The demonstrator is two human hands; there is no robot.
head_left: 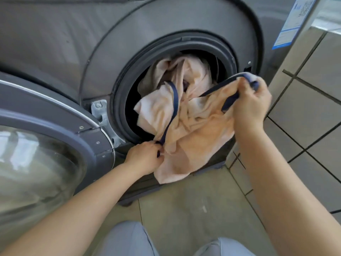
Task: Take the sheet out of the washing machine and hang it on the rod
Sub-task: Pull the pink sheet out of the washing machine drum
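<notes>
Tiled floor [304, 111], grey metal front-loading washing machine [92, 43].
My left hand [145, 156] and right hand [251, 100] each pinch the crumpled peach cotton sheet [193, 126] by its navy hem.

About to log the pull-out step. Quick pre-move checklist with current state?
1. Left hand grips the navy trim: ok.
2. Right hand grips the trim: ok.
3. Door swung clear of the opening: ok.
4. Sheet out of the drum: not ok, much is inside.
5. Sheet off the floor: ok, lowest fold hangs above it.
6. Snag on the gasket: cannot tell.
</notes>
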